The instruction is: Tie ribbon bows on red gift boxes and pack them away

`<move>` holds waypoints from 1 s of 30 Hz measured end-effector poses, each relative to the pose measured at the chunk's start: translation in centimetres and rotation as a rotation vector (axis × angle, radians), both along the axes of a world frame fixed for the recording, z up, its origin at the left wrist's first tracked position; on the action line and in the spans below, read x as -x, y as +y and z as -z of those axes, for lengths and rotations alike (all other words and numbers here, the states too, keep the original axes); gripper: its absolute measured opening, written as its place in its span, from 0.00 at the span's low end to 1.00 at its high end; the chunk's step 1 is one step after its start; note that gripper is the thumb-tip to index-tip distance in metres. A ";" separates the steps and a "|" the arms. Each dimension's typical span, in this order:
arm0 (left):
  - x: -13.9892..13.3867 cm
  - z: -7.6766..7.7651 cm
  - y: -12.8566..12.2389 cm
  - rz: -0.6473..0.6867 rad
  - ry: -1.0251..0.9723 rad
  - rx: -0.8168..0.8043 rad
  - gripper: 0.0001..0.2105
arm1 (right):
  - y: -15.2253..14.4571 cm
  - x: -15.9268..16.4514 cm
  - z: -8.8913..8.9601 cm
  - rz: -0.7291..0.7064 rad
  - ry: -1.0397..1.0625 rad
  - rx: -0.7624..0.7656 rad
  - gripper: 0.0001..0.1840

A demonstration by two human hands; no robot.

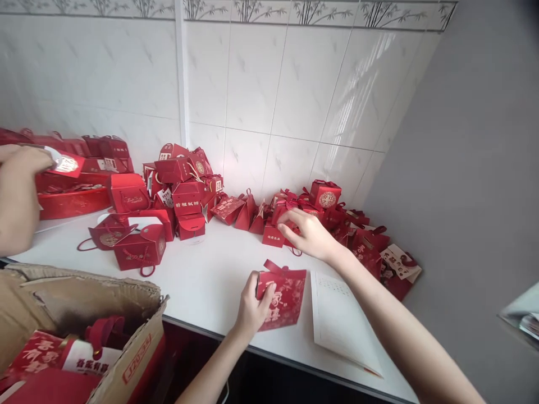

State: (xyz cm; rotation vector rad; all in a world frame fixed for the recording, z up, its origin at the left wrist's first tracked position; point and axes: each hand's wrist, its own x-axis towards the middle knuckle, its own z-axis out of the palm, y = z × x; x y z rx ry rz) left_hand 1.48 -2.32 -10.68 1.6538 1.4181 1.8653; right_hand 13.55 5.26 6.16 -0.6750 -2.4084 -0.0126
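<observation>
My left hand is closed on a red gift box with pale Chinese characters and a ribbon loop on top. It holds the box just above the front part of the white table. My right hand reaches over the table, its thumb and fingers curved but apart. Its fingertips are beside a small red box at the front of a heap of red gift boxes. I see nothing held in that hand; its far fingers are partly hidden.
Another person's hand holds a red card above a red basin. Stacked red boxes stand along the tiled wall. A cardboard box with red packages sits front left. Beside my right forearm lies a white notebook.
</observation>
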 end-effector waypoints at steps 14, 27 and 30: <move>1.6 -0.5 4.4 0.135 0.051 0.084 0.08 | -0.2 -1.8 9.5 0.017 0.259 0.276 0.09; 2.3 -6.2 6.7 0.314 0.073 0.043 0.07 | 0.4 -1.9 11.7 -0.002 0.410 0.196 0.08; 1.5 -6.0 7.5 0.233 0.129 -0.066 0.04 | 1.0 -1.7 12.2 0.027 0.465 0.170 0.07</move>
